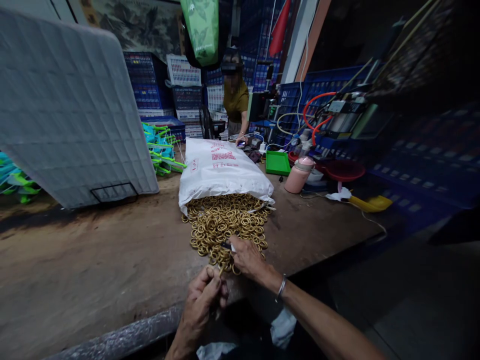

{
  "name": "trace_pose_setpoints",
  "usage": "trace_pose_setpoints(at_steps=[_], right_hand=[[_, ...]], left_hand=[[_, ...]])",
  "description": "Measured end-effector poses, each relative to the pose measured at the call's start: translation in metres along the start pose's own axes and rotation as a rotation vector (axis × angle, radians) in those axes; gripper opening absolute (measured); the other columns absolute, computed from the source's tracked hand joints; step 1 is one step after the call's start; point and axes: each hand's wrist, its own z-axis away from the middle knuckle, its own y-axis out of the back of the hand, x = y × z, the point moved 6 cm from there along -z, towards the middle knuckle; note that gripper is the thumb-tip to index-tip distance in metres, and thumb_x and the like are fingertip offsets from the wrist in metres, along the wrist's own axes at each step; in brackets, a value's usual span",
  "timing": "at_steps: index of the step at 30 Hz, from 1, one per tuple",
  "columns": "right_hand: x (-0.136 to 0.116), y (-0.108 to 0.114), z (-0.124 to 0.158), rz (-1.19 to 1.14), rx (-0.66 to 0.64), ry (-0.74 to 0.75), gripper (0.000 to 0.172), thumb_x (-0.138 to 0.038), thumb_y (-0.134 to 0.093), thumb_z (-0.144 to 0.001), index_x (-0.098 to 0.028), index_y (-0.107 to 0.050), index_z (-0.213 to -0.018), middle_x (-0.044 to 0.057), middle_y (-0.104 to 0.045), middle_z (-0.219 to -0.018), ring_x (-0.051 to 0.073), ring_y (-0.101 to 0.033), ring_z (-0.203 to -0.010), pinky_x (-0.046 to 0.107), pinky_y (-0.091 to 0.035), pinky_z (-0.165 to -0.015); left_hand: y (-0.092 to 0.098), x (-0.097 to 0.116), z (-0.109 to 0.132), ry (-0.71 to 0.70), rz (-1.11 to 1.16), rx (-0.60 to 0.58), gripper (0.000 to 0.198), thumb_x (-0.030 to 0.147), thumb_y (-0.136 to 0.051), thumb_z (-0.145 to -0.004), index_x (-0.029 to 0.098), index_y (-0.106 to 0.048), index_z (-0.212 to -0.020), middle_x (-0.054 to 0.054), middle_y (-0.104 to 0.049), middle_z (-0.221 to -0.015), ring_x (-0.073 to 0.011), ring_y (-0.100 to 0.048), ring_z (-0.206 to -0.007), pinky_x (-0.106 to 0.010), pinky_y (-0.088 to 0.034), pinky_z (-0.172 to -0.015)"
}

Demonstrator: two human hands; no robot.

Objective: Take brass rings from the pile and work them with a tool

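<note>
A heap of brass-coloured rings point(221, 227) spills from the mouth of a white woven sack point(225, 172) onto the brown table. Just in front of the heap, my left hand point(202, 295) is closed, pinching one brass-coloured ring point(221, 270) between thumb and finger. My right hand point(247, 257) is over the near right side of the heap. Its fingers are wrapped round a small dark tool point(226, 245) with a pale part near my fingertips; its exact kind cannot be made out. A metal bracelet point(281, 287) circles my right wrist.
A padded grey panel point(75, 115) stands at the left, with green and blue hangers point(161, 150) behind it. At the right are a pink bottle point(299, 175), a green tray point(277, 163) and a red bowl point(343, 171). Another person point(236, 102) is across the table.
</note>
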Motion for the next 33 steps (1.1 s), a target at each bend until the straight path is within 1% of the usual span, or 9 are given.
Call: trace_pose_setpoints(at_steps=[4, 8, 11, 14, 17, 20, 23, 28, 33], right_hand=[[0.01, 0.009, -0.019, 0.041, 0.109, -0.059, 0.021, -0.007, -0.04, -0.07, -0.018, -0.051, -0.084, 0.004, -0.06, -0.075, 0.014, -0.051, -0.065, 0.024, -0.024, -0.056], [0.01, 0.003, -0.035, 0.068, 0.125, -0.03, 0.02, -0.012, -0.04, -0.074, -0.019, -0.051, -0.088, 0.004, -0.06, -0.081, 0.015, -0.052, -0.071, 0.024, -0.026, -0.059], [0.004, -0.007, -0.044, 0.08, 0.097, -0.004, 0.024, -0.015, -0.042, -0.075, -0.02, -0.05, -0.097, 0.005, -0.059, -0.088, 0.016, -0.053, -0.078, 0.025, -0.029, -0.064], [0.0, -0.012, -0.05, 0.11, 0.07, -0.026, 0.028, -0.013, -0.039, -0.077, -0.021, -0.049, -0.102, 0.006, -0.058, -0.091, 0.017, -0.053, -0.079, 0.027, -0.031, -0.065], [-0.001, -0.014, -0.054, 0.13, 0.058, -0.044, 0.03, -0.011, -0.037, -0.077, -0.021, -0.049, -0.103, 0.007, -0.058, -0.092, 0.018, -0.054, -0.076, 0.028, -0.031, -0.063], [0.0, -0.013, -0.055, 0.136, 0.061, -0.042, 0.029, -0.011, -0.037, -0.077, -0.02, -0.049, -0.102, 0.008, -0.058, -0.092, 0.018, -0.054, -0.076, 0.028, -0.031, -0.063], [0.001, -0.008, -0.052, 0.132, 0.091, -0.014, 0.026, -0.011, -0.037, -0.077, -0.02, -0.05, -0.097, 0.006, -0.055, -0.092, 0.017, -0.052, -0.075, 0.027, -0.031, -0.062], [0.002, 0.004, -0.042, 0.088, 0.126, 0.036, 0.02, -0.015, -0.039, -0.075, -0.02, -0.047, -0.093, 0.005, -0.051, -0.094, 0.015, -0.049, -0.069, 0.026, -0.03, -0.058], [0.005, 0.014, -0.034, -0.084, 0.139, 0.054, 0.02, -0.015, -0.042, -0.074, -0.018, -0.048, -0.093, 0.003, -0.054, -0.079, 0.014, -0.047, -0.067, 0.024, -0.029, -0.059]], left_hand=[[0.013, -0.009, -0.008, 0.033, 0.081, 0.082, 0.028, 0.043, -0.055, -0.073, 0.015, -0.054, -0.07, 0.001, -0.055, -0.062, -0.0032, -0.036, -0.04, -0.014, -0.023, -0.033], [0.025, -0.018, -0.013, 0.038, 0.066, 0.094, 0.029, 0.041, -0.054, -0.075, 0.013, -0.057, -0.072, 0.004, -0.046, -0.049, -0.0029, -0.034, -0.038, -0.013, -0.023, -0.034], [0.032, -0.02, -0.017, 0.031, 0.129, 0.148, 0.026, 0.04, -0.062, -0.068, 0.016, -0.055, -0.077, 0.002, -0.054, -0.059, -0.0028, -0.035, -0.037, -0.013, -0.021, -0.031], [0.041, -0.026, -0.022, 0.05, 0.209, 0.168, 0.037, 0.039, -0.069, -0.059, 0.019, -0.055, -0.088, 0.001, -0.059, -0.065, -0.0029, -0.036, -0.034, -0.013, -0.02, -0.028], [0.049, -0.034, -0.03, 0.106, 0.274, 0.145, 0.041, 0.036, -0.076, -0.049, 0.018, -0.058, -0.082, 0.0, -0.059, -0.061, -0.0028, -0.036, -0.033, -0.013, -0.021, -0.027], [0.055, -0.041, -0.034, 0.169, 0.344, 0.154, 0.039, 0.036, -0.078, -0.046, 0.017, -0.06, -0.075, -0.001, -0.06, -0.062, -0.0029, -0.039, -0.034, -0.013, -0.021, -0.028], [0.053, -0.041, -0.035, 0.186, 0.374, 0.186, 0.039, 0.037, -0.078, -0.046, 0.016, -0.059, -0.073, -0.001, -0.06, -0.062, -0.0022, -0.038, -0.034, -0.012, -0.021, -0.028], [0.04, -0.03, -0.03, 0.187, 0.321, 0.2, 0.035, 0.032, -0.078, -0.048, 0.016, -0.054, -0.067, 0.003, -0.055, -0.059, -0.0003, -0.034, -0.034, -0.01, -0.018, -0.028], [0.032, -0.017, -0.026, 0.168, 0.24, 0.242, 0.029, 0.028, -0.075, -0.053, 0.016, -0.053, -0.068, 0.003, -0.054, -0.061, -0.0043, -0.043, -0.045, -0.011, -0.023, -0.032]])
